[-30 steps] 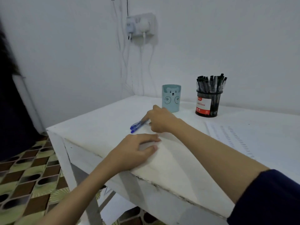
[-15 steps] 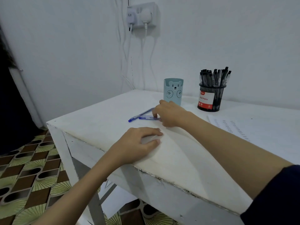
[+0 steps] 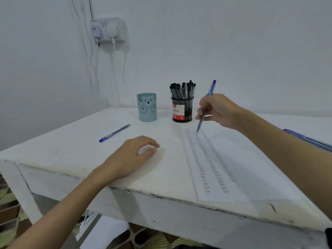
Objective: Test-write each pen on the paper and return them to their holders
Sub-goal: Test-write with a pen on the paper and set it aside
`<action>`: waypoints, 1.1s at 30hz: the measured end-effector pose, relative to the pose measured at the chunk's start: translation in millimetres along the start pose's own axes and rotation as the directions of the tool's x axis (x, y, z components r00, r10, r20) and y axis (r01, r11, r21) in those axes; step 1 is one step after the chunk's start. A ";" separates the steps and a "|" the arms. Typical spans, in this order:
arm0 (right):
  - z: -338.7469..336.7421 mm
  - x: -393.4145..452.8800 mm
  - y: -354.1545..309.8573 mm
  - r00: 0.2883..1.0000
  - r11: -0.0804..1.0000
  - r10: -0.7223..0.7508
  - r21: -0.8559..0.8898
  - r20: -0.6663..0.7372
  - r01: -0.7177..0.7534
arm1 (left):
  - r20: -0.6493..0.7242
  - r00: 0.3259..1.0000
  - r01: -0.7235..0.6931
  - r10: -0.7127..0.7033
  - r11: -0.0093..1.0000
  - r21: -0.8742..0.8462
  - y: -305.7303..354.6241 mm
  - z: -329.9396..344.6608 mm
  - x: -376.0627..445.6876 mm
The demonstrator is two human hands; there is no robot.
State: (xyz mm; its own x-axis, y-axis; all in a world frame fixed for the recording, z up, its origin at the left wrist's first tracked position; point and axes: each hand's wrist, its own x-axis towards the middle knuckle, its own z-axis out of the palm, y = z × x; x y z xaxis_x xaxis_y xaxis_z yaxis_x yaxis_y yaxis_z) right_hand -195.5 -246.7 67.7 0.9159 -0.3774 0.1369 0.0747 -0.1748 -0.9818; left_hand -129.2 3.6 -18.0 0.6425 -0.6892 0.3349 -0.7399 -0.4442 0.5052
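The right hand pinched a blue pen, held steeply with its tip just above the top of the paper below the fingers. The left hand rested on the table, loosely curled and empty, nearer a second pen lying beyond it.

Both forearms are bare from wrist to elbow. A scrap of dark navy sleeve shows at the right arm's upper end, bottom right corner.
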 end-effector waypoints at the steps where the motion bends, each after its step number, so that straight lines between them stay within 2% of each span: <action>1: -11.0 -6.7 1.8 0.999 0.987 0.040 0.156 0.001 -0.039 | 0.029 0.999 -0.026 0.027 1.000 -0.003 9.4 6.4 5.7; 2: -23.4 -14.6 3.1 0.997 0.957 0.073 0.279 0.012 -0.073 | 0.059 0.997 -0.052 0.052 0.999 -0.009 20.1 14.6 12.2; 4: -44.7 -27.1 6.4 0.993 0.902 0.112 0.415 0.032 -0.116 | 0.112 0.990 -0.084 0.087 0.996 -0.032 39.5 30.3 24.9; 7: -67.9 -45.1 9.6 0.992 0.858 0.128 0.499 0.026 -0.123 | 0.191 0.976 -0.096 0.108 0.993 -0.068 67.2 49.7 39.7; 12: -82.5 -63.6 15.1 0.987 0.814 0.146 0.574 -0.065 -0.083 | 0.321 0.944 -0.093 0.083 0.996 0.014 84.8 69.0 49.2; 19: -90.3 -75.6 28.8 0.981 0.690 0.162 0.723 -0.106 -0.036 | 0.218 0.975 -0.096 0.029 0.949 0.300 86.9 69.8 40.3; 24: -92.6 -80.4 28.8 0.996 0.613 0.065 0.790 -0.060 0.008 | 0.160 0.987 -0.055 -0.007 0.923 0.381 85.7 69.8 40.1; 26: -93.3 -79.4 28.4 0.998 0.646 0.033 0.763 -0.047 0.014 | 0.141 0.990 -0.044 -0.013 0.918 0.395 85.6 70.5 41.2; 29: -91.7 -72.5 32.7 0.994 0.795 0.049 0.606 -0.096 0.019 | 0.133 0.990 -0.011 -0.040 0.934 0.358 80.6 73.3 46.3; 30: -90.1 -71.8 33.5 0.996 0.836 0.062 0.548 -0.066 -0.016 | 0.134 0.990 -0.002 -0.044 0.944 0.331 78.9 73.8 47.8; 33: -83.7 -71.3 38.0 0.989 0.962 0.141 0.228 0.047 -0.148 | 0.169 0.985 0.005 -0.044 0.975 0.224 71.8 73.3 50.2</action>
State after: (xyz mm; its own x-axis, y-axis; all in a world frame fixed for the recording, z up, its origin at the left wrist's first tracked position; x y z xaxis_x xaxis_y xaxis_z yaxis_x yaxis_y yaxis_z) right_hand -290.9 -302.5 31.7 0.9346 -0.3555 -0.0094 0.0261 0.0950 -0.9951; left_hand -164.6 -104.9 -23.2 0.6311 -0.7562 0.1729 -0.7627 -0.5642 0.3160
